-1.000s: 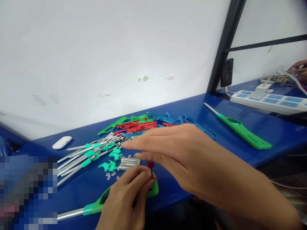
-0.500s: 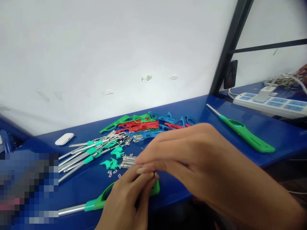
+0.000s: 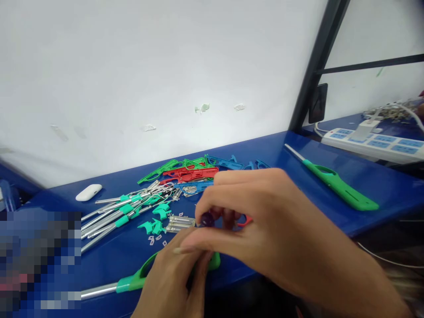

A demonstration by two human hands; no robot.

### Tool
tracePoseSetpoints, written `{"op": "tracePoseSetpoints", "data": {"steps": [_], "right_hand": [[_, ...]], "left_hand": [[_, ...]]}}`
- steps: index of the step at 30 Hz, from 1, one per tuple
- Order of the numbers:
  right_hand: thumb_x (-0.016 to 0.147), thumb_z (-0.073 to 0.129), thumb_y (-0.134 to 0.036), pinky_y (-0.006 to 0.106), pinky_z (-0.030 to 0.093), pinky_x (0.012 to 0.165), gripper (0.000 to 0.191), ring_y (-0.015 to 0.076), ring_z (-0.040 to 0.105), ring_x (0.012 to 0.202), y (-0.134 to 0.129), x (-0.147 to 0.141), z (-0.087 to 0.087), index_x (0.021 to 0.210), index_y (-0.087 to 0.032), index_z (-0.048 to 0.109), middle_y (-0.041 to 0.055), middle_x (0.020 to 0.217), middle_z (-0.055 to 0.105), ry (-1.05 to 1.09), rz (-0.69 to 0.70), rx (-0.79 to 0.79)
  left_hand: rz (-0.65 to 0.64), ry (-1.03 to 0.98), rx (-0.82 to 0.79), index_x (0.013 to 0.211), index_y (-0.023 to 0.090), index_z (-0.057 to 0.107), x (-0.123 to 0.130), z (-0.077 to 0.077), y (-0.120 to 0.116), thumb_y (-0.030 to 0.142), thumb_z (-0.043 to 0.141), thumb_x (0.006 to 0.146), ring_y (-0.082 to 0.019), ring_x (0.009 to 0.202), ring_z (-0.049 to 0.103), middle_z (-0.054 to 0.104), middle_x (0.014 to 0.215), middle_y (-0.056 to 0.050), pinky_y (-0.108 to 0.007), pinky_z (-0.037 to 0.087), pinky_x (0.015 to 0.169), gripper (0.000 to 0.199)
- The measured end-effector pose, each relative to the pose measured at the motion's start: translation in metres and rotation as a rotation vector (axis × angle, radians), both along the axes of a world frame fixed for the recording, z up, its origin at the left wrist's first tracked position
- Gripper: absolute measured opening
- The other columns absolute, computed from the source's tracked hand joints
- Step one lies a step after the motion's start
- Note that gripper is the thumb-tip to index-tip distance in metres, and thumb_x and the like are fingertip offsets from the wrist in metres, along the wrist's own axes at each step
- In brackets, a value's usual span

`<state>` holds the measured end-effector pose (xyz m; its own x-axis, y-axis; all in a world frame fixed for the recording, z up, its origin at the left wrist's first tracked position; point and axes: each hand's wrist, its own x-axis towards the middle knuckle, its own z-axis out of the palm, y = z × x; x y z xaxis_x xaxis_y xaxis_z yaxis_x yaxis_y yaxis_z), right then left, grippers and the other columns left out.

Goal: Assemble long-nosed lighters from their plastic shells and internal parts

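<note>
My left hand (image 3: 175, 269) is closed on a green lighter (image 3: 141, 271) with a teal collar and a long metal tube, lying at the table's front edge. The lighter's green end shows to the right of the fingers. My right hand (image 3: 238, 212) is just above, its fingers curled around a small dark purple rounded object (image 3: 207, 219); the rest of that object is hidden. The right thumb lies over the back of my left fingers. Right behind the hands are clear fluid tanks (image 3: 180, 223) and teal trigger pieces (image 3: 153, 227).
Metal tubes with teal collars (image 3: 122, 212) lie at the left, near a white case (image 3: 88, 192). Green, red and blue half-shells (image 3: 194, 173) are heaped at the back. Another green lighter (image 3: 344, 187) lies right, before a power strip (image 3: 380, 143).
My right fingers have lifted and opened a little, so the dark purple object now shows between them. The right thumb has shifted left. My left hand and the lighter have hardly moved.
</note>
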<state>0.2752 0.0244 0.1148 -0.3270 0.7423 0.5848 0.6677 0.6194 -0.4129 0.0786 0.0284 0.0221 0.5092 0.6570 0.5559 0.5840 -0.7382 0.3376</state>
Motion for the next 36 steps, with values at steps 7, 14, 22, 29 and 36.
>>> {"op": "tracePoseSetpoints", "data": {"steps": [7,14,22,29,36], "right_hand": [[0.099,0.073,-0.032,0.02,0.053,0.081,0.011,0.0096,0.072,0.091,0.005,0.009,0.005,0.108,-0.028,0.077,-0.0077,0.104,0.08,0.115,0.225,-0.043],[0.089,0.08,-0.055,0.025,0.029,0.046,0.046,0.006,0.042,0.048,0.01,-0.003,-0.001,0.068,-0.022,0.057,-0.0106,0.053,0.052,0.104,0.008,0.049],[0.105,0.064,-0.03,0.021,0.045,0.067,0.012,0.0071,0.068,0.075,0.005,0.006,0.001,0.106,-0.028,0.076,-0.0074,0.093,0.078,0.051,0.224,-0.021],[0.085,0.076,-0.068,0.026,0.028,0.047,0.053,0.0061,0.046,0.049,0.013,-0.004,-0.006,0.067,-0.021,0.059,-0.01,0.056,0.057,0.081,0.008,0.105],[0.105,0.063,-0.023,0.018,0.047,0.071,0.02,0.0059,0.072,0.077,0.009,0.004,0.0,0.089,-0.022,0.075,-0.0091,0.086,0.08,0.079,0.258,0.013]], "left_hand": [[-0.001,-0.006,-0.016,0.102,0.028,0.07,-0.005,-0.002,0.0,0.014,0.05,0.099,-0.012,0.076,0.073,0.076,0.09,0.001,-0.02,0.057,0.067,0.025],[0.044,0.088,-0.008,0.117,0.031,0.07,-0.006,-0.004,-0.001,0.022,0.056,0.101,-0.017,0.1,0.078,0.08,0.111,0.0,-0.024,0.062,0.082,0.023],[0.0,-0.013,0.04,0.101,0.028,0.071,-0.001,0.001,0.003,0.016,0.051,0.1,-0.014,0.081,0.077,0.078,0.089,0.001,-0.019,0.06,0.069,0.024],[0.005,0.009,-0.002,0.11,0.03,0.07,-0.002,0.0,0.0,0.012,0.052,0.097,-0.016,0.092,0.078,0.08,0.099,0.001,-0.022,0.062,0.08,0.029],[-0.01,0.046,-0.06,0.105,0.027,0.071,-0.003,0.002,0.001,0.015,0.052,0.099,-0.016,0.101,0.076,0.077,0.111,-0.002,-0.023,0.062,0.087,0.023]]}}
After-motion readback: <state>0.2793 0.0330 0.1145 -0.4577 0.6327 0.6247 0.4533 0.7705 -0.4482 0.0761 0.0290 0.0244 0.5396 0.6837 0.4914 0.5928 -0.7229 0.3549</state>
